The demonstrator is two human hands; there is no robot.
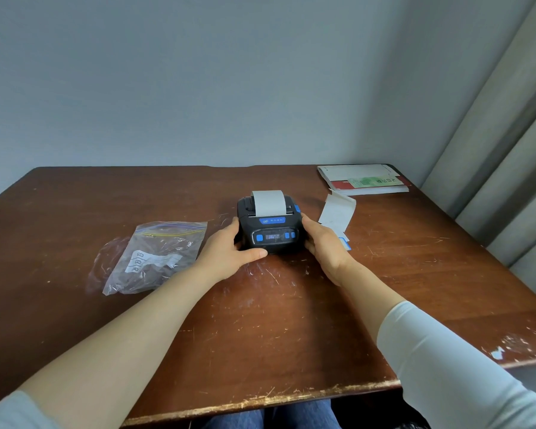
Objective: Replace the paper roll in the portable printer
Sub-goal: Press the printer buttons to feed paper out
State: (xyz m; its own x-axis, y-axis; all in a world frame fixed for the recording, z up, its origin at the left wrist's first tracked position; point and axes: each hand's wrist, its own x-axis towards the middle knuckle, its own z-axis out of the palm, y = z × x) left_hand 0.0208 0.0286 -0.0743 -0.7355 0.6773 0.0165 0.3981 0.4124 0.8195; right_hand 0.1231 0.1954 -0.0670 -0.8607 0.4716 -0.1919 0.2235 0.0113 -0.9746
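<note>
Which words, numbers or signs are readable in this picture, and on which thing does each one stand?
None can be read with certainty.
Printer: white print on the blue label, too small to read.
Printer's small screen: characters too blurred.
Plastic bag: white sticker with marks, unreadable.
Stack of papers: green slip with dark print, blurred.
Loose paper strip: no text visible.
</note>
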